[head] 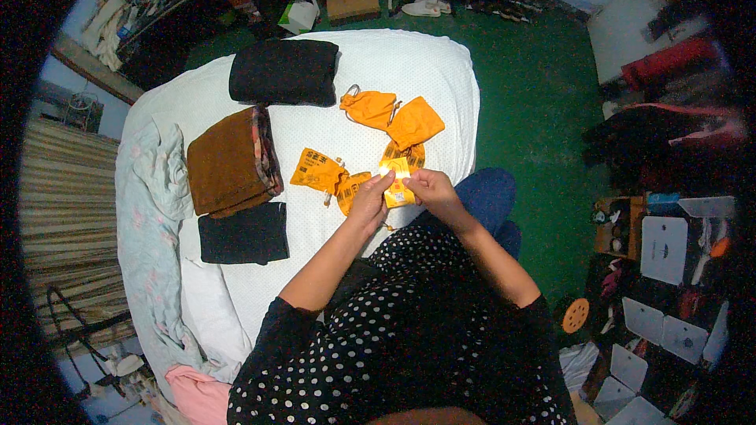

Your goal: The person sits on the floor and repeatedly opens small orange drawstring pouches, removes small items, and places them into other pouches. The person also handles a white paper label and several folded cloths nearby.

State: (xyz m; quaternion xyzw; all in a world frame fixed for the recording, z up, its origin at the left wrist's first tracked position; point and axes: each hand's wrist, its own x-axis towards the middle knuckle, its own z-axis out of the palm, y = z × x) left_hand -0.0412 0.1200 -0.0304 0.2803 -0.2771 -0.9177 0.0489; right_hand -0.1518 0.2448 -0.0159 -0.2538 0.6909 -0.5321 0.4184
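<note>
Both hands hold a shiny yellow printed packet (397,184) over the edge of the bed. My left hand (371,200) grips its left side, thumb on top, and my right hand (434,192) pinches its right side. Orange drawstring pouches lie around it on the white sheet: one with dark printing (319,170) to the left, another printed one (353,192) partly behind my left hand, and a third (412,153) just beyond the packet. Farther off rest two pouches with no print showing, one (371,107) with a grey cord loop and one (416,122) overlapping its neighbours.
Folded black cloth (283,72), brown folded fabric (233,162) and a smaller black cloth (243,233) lie on the bed (413,59). A floral blanket (156,218) and white pillow (212,307) line its left side. White shoes (426,7) stand on the green floor (537,106).
</note>
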